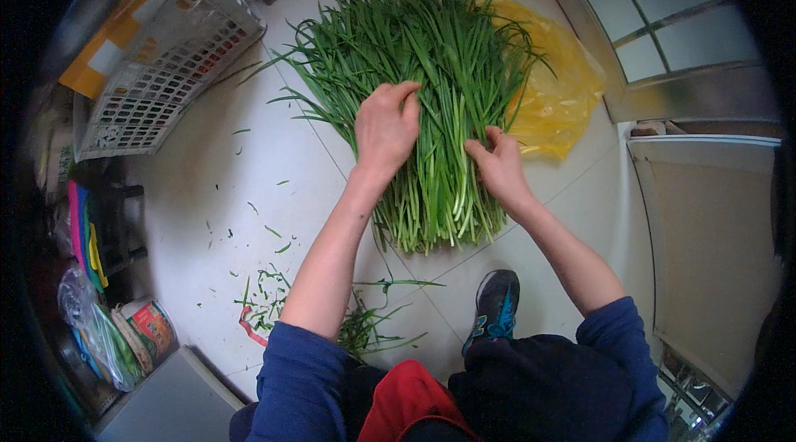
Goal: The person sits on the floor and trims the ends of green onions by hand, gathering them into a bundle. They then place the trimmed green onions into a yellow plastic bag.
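A large heap of garlic chives (435,62) lies on the tiled floor before me, leaf tips away from me and pale cut stem ends towards me. My left hand (388,125) is over the left middle of the heap, thumb and forefinger bent close together at the leaves. Whether a leaf is pinched between them is unclear. At the heap's right edge, my right hand (499,162) touches the whitish stems with its thumb and fingertips; its lower fingers are partly hidden.
A yellow plastic bag (553,87) is spread beside and partly under the heap. Leaf scraps (367,324) and a red strip (249,327) litter the floor near my shoe (497,299). On the left stand a white plastic basket (161,75) and a labelled tub (146,327); a cabinet (709,243) is right.
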`<state>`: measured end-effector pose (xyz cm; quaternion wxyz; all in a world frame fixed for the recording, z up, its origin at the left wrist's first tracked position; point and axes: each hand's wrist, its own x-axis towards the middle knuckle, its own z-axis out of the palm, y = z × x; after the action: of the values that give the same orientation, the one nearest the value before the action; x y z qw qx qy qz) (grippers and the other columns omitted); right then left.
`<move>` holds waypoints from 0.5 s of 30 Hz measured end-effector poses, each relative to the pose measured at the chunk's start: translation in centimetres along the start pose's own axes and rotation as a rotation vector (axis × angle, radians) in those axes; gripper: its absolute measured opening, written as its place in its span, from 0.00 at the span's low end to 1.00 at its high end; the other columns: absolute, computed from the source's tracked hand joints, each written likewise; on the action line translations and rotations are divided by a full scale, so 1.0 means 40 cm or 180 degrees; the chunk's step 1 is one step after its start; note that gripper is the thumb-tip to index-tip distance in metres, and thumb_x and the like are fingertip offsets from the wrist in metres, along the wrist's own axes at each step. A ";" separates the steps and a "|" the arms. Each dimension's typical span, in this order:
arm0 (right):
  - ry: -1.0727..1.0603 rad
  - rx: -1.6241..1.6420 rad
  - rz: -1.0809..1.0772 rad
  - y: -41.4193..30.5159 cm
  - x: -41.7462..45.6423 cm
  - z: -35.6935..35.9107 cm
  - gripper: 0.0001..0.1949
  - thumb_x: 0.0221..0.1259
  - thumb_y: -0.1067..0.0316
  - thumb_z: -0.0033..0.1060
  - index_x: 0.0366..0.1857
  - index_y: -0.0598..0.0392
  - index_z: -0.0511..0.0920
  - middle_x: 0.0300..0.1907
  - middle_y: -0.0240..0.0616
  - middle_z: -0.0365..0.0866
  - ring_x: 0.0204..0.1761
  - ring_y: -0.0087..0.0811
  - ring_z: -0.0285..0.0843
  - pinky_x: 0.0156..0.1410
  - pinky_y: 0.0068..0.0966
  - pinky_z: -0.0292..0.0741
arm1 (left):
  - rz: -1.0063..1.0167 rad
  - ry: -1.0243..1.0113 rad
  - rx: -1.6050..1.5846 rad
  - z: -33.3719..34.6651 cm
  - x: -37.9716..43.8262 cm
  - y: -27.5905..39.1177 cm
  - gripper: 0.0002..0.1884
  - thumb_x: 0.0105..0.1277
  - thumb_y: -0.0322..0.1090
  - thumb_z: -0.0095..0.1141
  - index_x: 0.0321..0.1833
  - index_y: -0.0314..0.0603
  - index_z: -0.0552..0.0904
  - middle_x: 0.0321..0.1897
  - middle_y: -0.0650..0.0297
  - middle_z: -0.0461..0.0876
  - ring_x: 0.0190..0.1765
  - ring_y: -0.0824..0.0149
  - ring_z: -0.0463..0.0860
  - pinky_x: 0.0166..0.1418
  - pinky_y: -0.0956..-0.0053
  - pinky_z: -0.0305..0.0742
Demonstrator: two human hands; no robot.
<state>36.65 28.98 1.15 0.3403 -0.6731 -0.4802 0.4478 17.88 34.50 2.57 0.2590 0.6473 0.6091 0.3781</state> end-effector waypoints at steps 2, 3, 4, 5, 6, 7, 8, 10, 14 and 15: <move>0.0017 -0.0027 -0.0003 0.010 0.000 0.001 0.17 0.58 0.62 0.58 0.38 0.70 0.76 0.28 0.50 0.80 0.30 0.36 0.76 0.40 0.33 0.73 | 0.0025 -0.0140 0.0164 0.033 0.031 0.029 0.10 0.62 0.34 0.56 0.44 0.44 0.86 0.36 0.52 0.81 0.41 0.50 0.82 0.45 0.59 0.77; 0.0019 -0.0104 -0.0103 0.011 0.000 0.001 0.16 0.58 0.62 0.58 0.38 0.69 0.76 0.28 0.50 0.80 0.30 0.36 0.76 0.40 0.33 0.73 | -0.0013 -0.0213 0.0335 0.047 0.046 0.037 0.11 0.61 0.34 0.57 0.44 0.44 0.86 0.36 0.53 0.81 0.42 0.50 0.82 0.46 0.58 0.77; 0.0028 -0.0178 -0.0146 0.010 -0.001 0.000 0.16 0.58 0.62 0.58 0.38 0.69 0.76 0.27 0.50 0.80 0.30 0.37 0.76 0.39 0.33 0.73 | -0.0032 -0.0299 0.0493 0.054 0.054 0.041 0.11 0.61 0.35 0.57 0.45 0.44 0.86 0.37 0.53 0.81 0.42 0.50 0.82 0.46 0.58 0.77; 0.0038 -0.0250 -0.0191 0.006 -0.001 -0.001 0.16 0.58 0.62 0.58 0.38 0.69 0.76 0.27 0.50 0.79 0.30 0.37 0.76 0.39 0.33 0.73 | -0.0032 -0.0354 0.0702 0.059 0.060 0.040 0.12 0.61 0.35 0.58 0.45 0.45 0.86 0.38 0.53 0.81 0.42 0.50 0.82 0.47 0.57 0.77; 0.0075 -0.0317 -0.0180 -0.001 -0.003 -0.002 0.17 0.58 0.60 0.61 0.38 0.68 0.76 0.27 0.47 0.79 0.30 0.37 0.77 0.39 0.34 0.73 | -0.0015 -0.0427 0.0892 0.062 0.063 0.037 0.12 0.60 0.36 0.59 0.46 0.45 0.86 0.39 0.53 0.81 0.43 0.50 0.82 0.47 0.57 0.77; 0.0043 -0.0246 -0.0143 -0.010 -0.006 -0.003 0.18 0.57 0.60 0.62 0.39 0.68 0.75 0.28 0.47 0.79 0.30 0.37 0.77 0.39 0.34 0.73 | -0.0021 -0.0512 0.1092 0.062 0.063 0.031 0.13 0.60 0.36 0.60 0.46 0.45 0.86 0.40 0.53 0.81 0.43 0.50 0.82 0.47 0.57 0.77; 0.0016 -0.0170 -0.0105 -0.020 -0.010 -0.003 0.18 0.57 0.59 0.63 0.39 0.67 0.75 0.28 0.47 0.79 0.30 0.37 0.76 0.39 0.34 0.74 | -0.0155 -0.0583 0.1097 0.063 0.061 0.025 0.13 0.58 0.36 0.61 0.46 0.46 0.87 0.39 0.54 0.81 0.44 0.51 0.82 0.48 0.58 0.77; -0.0178 -0.0012 0.0147 -0.040 -0.014 -0.004 0.24 0.52 0.56 0.69 0.42 0.67 0.74 0.31 0.47 0.80 0.32 0.39 0.78 0.41 0.34 0.75 | -0.0236 -0.0595 0.1029 0.063 0.053 0.015 0.13 0.57 0.36 0.61 0.45 0.46 0.87 0.38 0.54 0.81 0.44 0.51 0.82 0.48 0.58 0.78; -0.0042 -0.0881 0.0000 -0.060 -0.014 0.014 0.26 0.47 0.58 0.74 0.43 0.68 0.73 0.31 0.45 0.78 0.34 0.36 0.77 0.41 0.32 0.75 | -0.0282 -0.0632 0.1115 0.073 0.051 0.002 0.11 0.57 0.35 0.60 0.41 0.47 0.88 0.37 0.55 0.82 0.44 0.52 0.83 0.48 0.59 0.78; -0.0025 -0.0952 -0.0039 -0.059 -0.013 0.019 0.26 0.46 0.59 0.75 0.43 0.67 0.73 0.31 0.41 0.76 0.32 0.30 0.75 0.39 0.29 0.74 | -0.0321 -0.0644 0.1138 0.077 0.053 0.001 0.10 0.57 0.36 0.60 0.41 0.48 0.89 0.36 0.55 0.82 0.43 0.51 0.83 0.47 0.59 0.77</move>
<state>35.07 29.22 3.10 0.2371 -0.7116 -0.5470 0.3717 20.32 36.95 1.17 0.2184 0.6863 0.6690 0.1836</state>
